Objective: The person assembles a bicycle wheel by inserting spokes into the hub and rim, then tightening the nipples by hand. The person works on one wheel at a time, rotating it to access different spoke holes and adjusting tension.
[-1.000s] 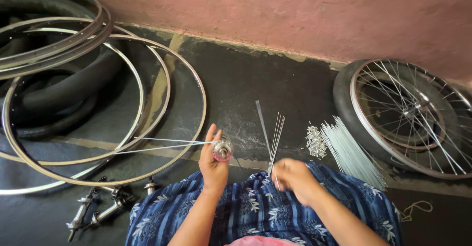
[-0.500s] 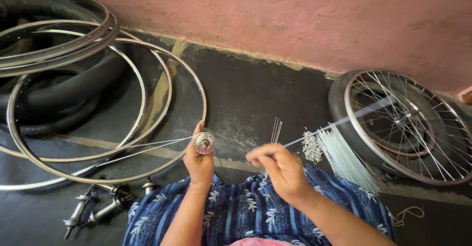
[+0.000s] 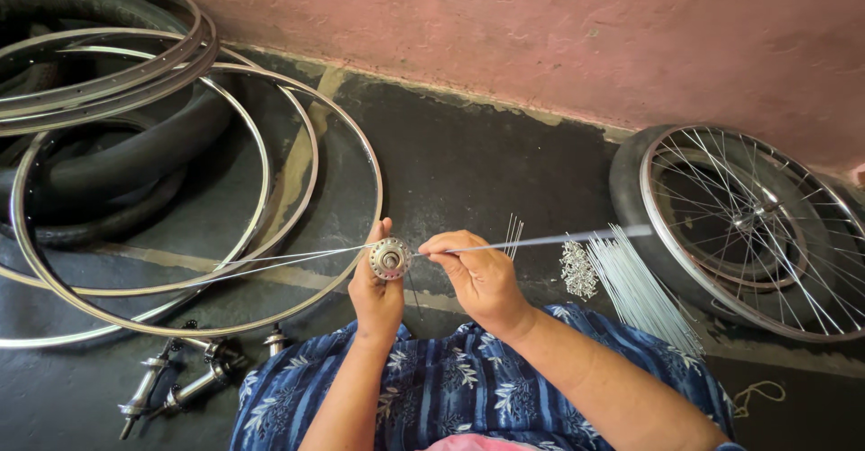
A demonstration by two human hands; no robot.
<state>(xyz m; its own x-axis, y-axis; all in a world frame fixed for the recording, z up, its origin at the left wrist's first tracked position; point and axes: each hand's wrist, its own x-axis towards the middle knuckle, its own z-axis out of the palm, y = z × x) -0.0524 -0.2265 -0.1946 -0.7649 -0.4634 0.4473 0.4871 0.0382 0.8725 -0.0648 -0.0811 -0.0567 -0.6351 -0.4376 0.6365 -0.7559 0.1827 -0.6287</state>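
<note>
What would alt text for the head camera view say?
Left hand holds a metal wheel hub while the right hand threads a spoke into it; bare rims lie left, loose spokes and a spoked wheel right.

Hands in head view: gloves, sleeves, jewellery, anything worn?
Both bare. The left hand and right hand show no gloves, and no rings, watch or bands can be seen. Forearms are uncovered to the lower frame edge, so no sleeves show. The only clothing in view is a blue garment with a pale leaf print, plus a bit of pink cloth at the bottom edge.
</note>
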